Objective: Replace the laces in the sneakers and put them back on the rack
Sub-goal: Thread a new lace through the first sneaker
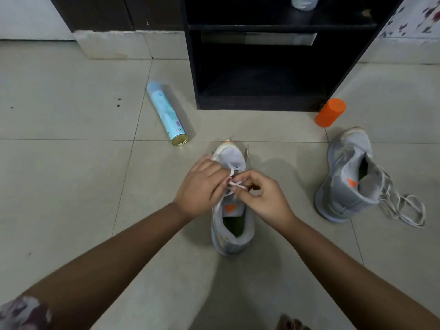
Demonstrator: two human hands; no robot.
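A grey sneaker with an orange tongue patch stands on the floor in front of me, toe pointing away. My left hand and my right hand meet over its eyelets, each pinching part of the white lace between fingertips. The second grey sneaker lies tipped on its side to the right, with its loose white lace trailing on the tiles. The dark shoe rack stands straight ahead with its bottom shelf open.
A light blue spray can lies on the floor to the left of the rack. An orange cylinder lies at the rack's right foot. A clear bottle stands on the upper shelf. My toes show at the bottom.
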